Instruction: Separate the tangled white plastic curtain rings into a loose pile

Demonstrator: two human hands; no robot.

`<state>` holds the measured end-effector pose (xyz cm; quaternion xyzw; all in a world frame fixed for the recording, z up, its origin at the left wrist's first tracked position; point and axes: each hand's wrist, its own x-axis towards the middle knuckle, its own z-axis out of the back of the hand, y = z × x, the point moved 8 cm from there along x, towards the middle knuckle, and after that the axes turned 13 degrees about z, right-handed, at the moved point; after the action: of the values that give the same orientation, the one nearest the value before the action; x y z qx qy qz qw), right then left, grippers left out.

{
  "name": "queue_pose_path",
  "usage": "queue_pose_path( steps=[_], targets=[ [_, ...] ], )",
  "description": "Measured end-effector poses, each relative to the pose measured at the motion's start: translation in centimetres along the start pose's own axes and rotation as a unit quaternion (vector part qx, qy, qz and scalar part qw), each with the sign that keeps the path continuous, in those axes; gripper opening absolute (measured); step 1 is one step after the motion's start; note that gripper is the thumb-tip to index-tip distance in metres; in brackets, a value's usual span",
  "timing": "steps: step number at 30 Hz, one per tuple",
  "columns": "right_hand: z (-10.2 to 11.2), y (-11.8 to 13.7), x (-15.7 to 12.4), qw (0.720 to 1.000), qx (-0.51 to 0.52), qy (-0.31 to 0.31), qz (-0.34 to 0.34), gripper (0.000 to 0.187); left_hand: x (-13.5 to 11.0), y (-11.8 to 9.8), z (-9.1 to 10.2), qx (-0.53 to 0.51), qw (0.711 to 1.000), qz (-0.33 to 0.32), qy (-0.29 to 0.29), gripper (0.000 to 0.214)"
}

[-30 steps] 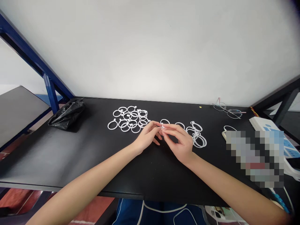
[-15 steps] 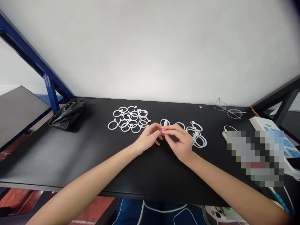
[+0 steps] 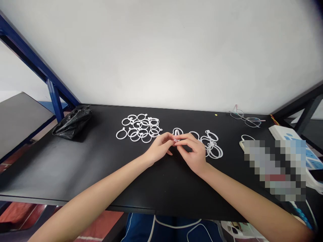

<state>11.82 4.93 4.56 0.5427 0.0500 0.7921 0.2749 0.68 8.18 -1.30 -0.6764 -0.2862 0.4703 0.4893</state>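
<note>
Both hands meet near the middle of the black tabletop (image 3: 161, 188), fingertips almost touching. Between them is a white curtain ring (image 3: 178, 128), its loop showing just beyond the fingers. A small white piece (image 3: 176, 133) stands up at the ring's near side; its exact shape is hard to make out. My left hand (image 3: 158, 148) pinches at this spot with thumb and forefinger. From the right, my right hand (image 3: 192, 150) pinches the same spot, fingers bent. The fingertips partly hide the ring's lower part.
A cluster of white rings with small knobs (image 3: 151, 123) lies left of my hands. More white rings (image 3: 213, 148) lie beside my right hand. Farther out are a black plastic bag (image 3: 73, 125), eyeglasses (image 3: 243, 118), a power strip (image 3: 280, 132) and a blurred-out object (image 3: 275, 171).
The small white piece at the ring has turned and looks narrower at the fingertips. My right hand's fingers have shifted slightly to the left; the forearms stay nearly still.
</note>
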Motion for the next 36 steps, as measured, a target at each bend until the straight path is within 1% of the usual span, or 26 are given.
queue_pose_path(
  steps=[7,12,14,17,21,25,28,32,36],
  targets=[
    [-0.01,-0.03,0.02,1.0,-0.001,0.005,-0.003,0.021,-0.01,0.03,-0.26,0.011,1.0,-0.004,0.014,0.012],
    [0.17,0.15,0.09,1.0,-0.008,-0.01,0.001,0.02,0.03,0.13,-0.32,0.012,1.0,-0.005,0.018,0.012],
    [0.25,0.19,0.07,1.0,-0.007,-0.017,0.003,0.019,0.01,0.36,-0.12,0.004,1.0,0.003,0.004,0.018],
    [0.23,0.17,0.0,1.0,-0.003,-0.018,0.002,0.018,-0.09,0.59,0.09,-0.006,1.0,0.001,-0.015,0.037],
    [0.21,0.18,-0.02,1.0,0.012,-0.019,0.007,0.017,-0.22,0.31,-0.1,0.003,1.0,-0.029,-0.011,0.05],
    [0.15,0.06,-0.05,0.999,0.028,-0.02,-0.003,0.016,-0.19,0.29,-0.16,0.0,1.0,-0.021,-0.002,0.06],
    [0.16,-0.03,-0.11,0.999,0.025,-0.026,-0.014,0.015,-0.16,0.35,-0.17,-0.008,1.0,-0.01,0.006,0.055],
    [0.11,-0.15,-0.31,0.998,0.041,-0.039,-0.019,0.016,-0.19,0.21,-0.24,0.001,1.0,-0.015,0.015,0.036],
    [0.11,-0.47,-0.6,0.995,0.076,-0.051,-0.035,0.019,-0.16,0.17,-0.17,0.002,1.0,-0.015,0.016,0.034]
  ],
)
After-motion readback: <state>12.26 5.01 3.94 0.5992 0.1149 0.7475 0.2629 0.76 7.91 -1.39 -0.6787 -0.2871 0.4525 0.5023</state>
